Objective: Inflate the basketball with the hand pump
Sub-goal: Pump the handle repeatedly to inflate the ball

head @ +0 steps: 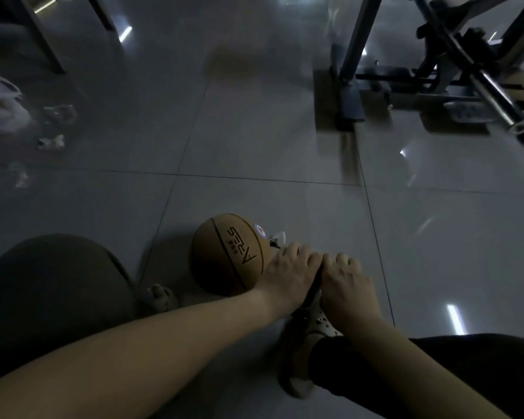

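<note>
A tan basketball (pixel 230 252) with dark lettering lies on the grey tiled floor, just left of my hands. My left hand (pixel 288 273) and my right hand (pixel 345 279) sit side by side, both with fingers curled over the dark handle of the hand pump (pixel 313 287). Only a short dark strip of the pump shows between the hands; its body is hidden beneath them. A thin hose end and a pale bit (pixel 277 238) show at the ball's right side, above my left hand.
My shoe (pixel 303 352) stands on the floor under the hands, and a dark trouser leg fills the lower right. A round dark stool (pixel 52 285) is at lower left. A metal exercise frame (pixel 436 71) stands at back right. White bags and litter (pixel 3 107) lie at far left.
</note>
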`<state>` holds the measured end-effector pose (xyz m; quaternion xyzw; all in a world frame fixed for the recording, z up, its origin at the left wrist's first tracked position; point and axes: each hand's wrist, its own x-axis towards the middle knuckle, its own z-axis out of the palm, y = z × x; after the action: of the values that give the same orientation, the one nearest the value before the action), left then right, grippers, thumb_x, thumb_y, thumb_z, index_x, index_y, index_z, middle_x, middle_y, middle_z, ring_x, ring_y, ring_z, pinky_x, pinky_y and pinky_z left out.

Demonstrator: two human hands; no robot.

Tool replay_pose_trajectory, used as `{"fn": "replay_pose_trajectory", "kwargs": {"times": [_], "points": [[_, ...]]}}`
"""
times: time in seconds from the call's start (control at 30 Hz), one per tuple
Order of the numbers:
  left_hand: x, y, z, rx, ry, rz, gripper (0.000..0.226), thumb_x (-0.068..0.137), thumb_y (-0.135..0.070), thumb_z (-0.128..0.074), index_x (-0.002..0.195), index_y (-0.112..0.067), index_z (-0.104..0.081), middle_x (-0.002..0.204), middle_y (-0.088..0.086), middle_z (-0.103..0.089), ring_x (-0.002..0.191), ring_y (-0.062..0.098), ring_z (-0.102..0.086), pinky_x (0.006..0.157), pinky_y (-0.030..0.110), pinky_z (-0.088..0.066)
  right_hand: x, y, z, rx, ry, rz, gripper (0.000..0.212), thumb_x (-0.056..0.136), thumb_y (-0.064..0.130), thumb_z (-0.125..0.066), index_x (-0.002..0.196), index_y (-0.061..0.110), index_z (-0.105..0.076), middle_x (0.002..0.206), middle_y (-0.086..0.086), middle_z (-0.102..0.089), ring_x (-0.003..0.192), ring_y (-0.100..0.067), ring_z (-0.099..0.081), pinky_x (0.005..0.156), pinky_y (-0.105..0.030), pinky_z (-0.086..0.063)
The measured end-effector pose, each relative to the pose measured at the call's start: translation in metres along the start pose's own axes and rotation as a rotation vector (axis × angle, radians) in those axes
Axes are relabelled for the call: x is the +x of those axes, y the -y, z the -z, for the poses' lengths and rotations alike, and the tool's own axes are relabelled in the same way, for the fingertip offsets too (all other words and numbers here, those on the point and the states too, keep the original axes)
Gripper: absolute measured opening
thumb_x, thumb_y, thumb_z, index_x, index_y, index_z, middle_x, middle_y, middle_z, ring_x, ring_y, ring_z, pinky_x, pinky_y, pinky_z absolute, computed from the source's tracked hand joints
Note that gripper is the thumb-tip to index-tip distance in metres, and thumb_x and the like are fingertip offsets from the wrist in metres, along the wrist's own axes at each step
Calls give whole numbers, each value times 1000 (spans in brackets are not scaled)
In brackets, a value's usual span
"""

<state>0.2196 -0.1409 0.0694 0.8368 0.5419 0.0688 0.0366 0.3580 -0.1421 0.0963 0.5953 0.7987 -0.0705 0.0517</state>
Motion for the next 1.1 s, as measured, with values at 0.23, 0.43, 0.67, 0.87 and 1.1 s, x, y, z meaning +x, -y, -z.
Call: {"fn": "replay_pose_trajectory", "kwargs": {"times": [0.23, 0.43, 0.67, 0.87, 1.1], "points": [[-13, -8, -39, 68, 127, -12, 16, 89, -20, -43, 103, -14, -44, 95, 9, -52, 82, 24, -47, 66, 35, -41, 2, -8, -52, -57, 184, 40, 21, 93, 27, -43, 112, 19, -45, 105, -3, -46, 90, -21, -43, 70, -29, -42], [-12, 0, -2, 70, 259, -95, 33, 97, -27, -45, 126, -11, -43, 119, 14, -50, 105, 31, -48, 89, 43, -38, -7, -3, -15, 13, 320, 32, 32, 97, 23, -48, 126, 14, -40, 123, -8, -47, 113, -26, -49, 86, -34, -46], [9, 6, 89, -31, -41, -157, 47, 80, -24, -29, 118, -11, -53, 103, 10, -61, 89, 31, -58, 76, 41, -43, -6, -2, 94, 65, 43, -18, 10, 95, 24, -49, 104, 20, -48, 103, -3, -54, 89, -24, -59, 74, -38, -51], [18, 8, 125, -19, -223, -187, 34, 86, -27, -27, 107, -15, -52, 96, 5, -55, 81, 23, -49, 75, 35, -40, -10, -4, 121, 20, -232, 42, 13, 94, 31, -49, 90, 22, -42, 81, 4, -43, 70, -15, -45, 59, -28, -36], [-7, -9, 52, -78, -66, -59, 46, 90, -36, -17, 105, -10, -53, 98, 13, -54, 83, 30, -48, 77, 45, -47, -21, 0, 45, 13, -96, 4, 12, 91, 23, -34, 99, 22, -44, 93, 1, -50, 82, -18, -48, 68, -28, -46]]}}
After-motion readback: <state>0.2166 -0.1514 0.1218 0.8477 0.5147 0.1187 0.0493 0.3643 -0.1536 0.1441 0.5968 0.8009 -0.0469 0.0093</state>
